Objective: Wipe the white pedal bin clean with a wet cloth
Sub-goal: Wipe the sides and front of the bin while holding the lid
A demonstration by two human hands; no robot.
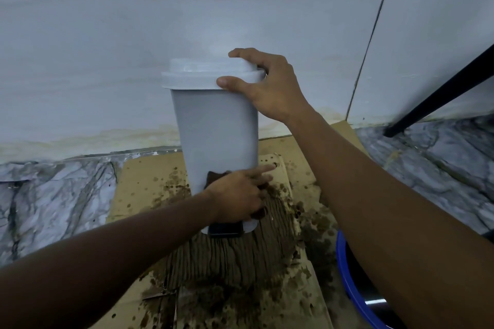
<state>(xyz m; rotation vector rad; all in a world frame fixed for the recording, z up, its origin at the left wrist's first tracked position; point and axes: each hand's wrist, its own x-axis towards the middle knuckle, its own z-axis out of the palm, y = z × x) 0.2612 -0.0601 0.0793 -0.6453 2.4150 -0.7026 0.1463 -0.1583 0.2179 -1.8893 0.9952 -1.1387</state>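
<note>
- The white pedal bin (213, 120) stands on a sheet of cardboard (139, 176) on the floor, close in front of a pale wall (107, 35). Its top leans a little to the left in the view.
- The lid (203, 67) is on the bin and lies down closed.
- The right hand (270, 88) grips the bin at the top. The thumb lies on the front of the rim and the fingers reach over the lid from the right side.
- The left hand (235, 196) is low on the front of the bin and holds a dark brown cloth (213, 176) against the wall of the bin. The index finger is stretched out to the right, and the other fingers bend over the cloth.
- A corner of the cloth shows above the left hand, flat on the white surface. Another small part shows under the fingers.
- The black pedal (226, 231) comes out at the foot of the bin, just below the left hand.
- The two hands are well apart, one at the top of the bin and one near its base.
- The cardboard is wet, with many dark brown spots, and in the middle its ribbed inner layer is open.
- The floor (53, 195) around it is grey marble with dark veins.
- A blue bucket (343, 262) is at the lower right, partly hidden behind the right arm.
- A black bar (441, 93) slants down to the floor at the right.
</note>
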